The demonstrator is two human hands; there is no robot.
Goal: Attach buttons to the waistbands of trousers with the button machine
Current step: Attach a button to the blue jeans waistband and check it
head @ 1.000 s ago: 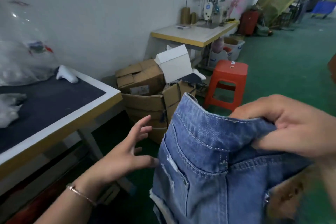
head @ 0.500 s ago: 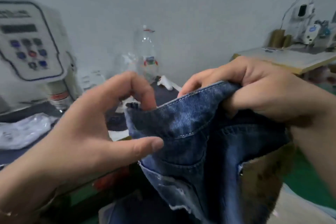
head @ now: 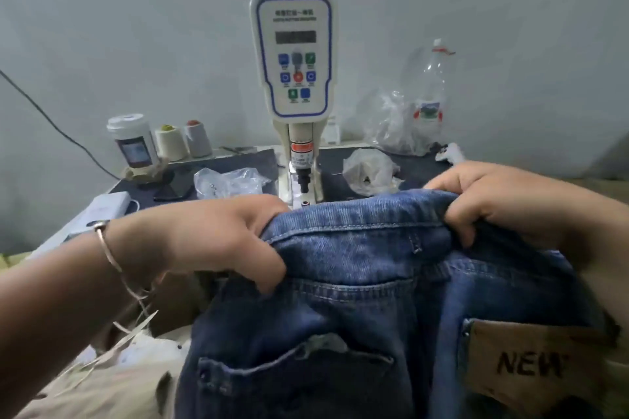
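Blue denim trousers (head: 357,299) hang in front of me with the waistband (head: 360,218) stretched level just before the button machine (head: 295,78). My left hand (head: 218,241) grips the waistband's left end, fingers curled over its top edge. My right hand (head: 493,204) grips the right end the same way. The machine's punch head (head: 303,180) stands directly behind the middle of the waistband, with a small red-centred die (head: 305,203) showing just above the fabric edge. A brown leather patch (head: 531,364) reading "NEW" sits on the trousers at lower right.
On the dark table top (head: 418,167) lie clear plastic bags (head: 228,180), a crumpled bag (head: 369,170), a plastic bottle (head: 430,95), thread cones (head: 172,143), a white jar (head: 132,143), a phone (head: 173,190) and a white power bank (head: 105,207).
The view swung left from the room's floor and boxes to face the button machine. My left hand took hold of the waistband, and both hands brought it up to the machine.
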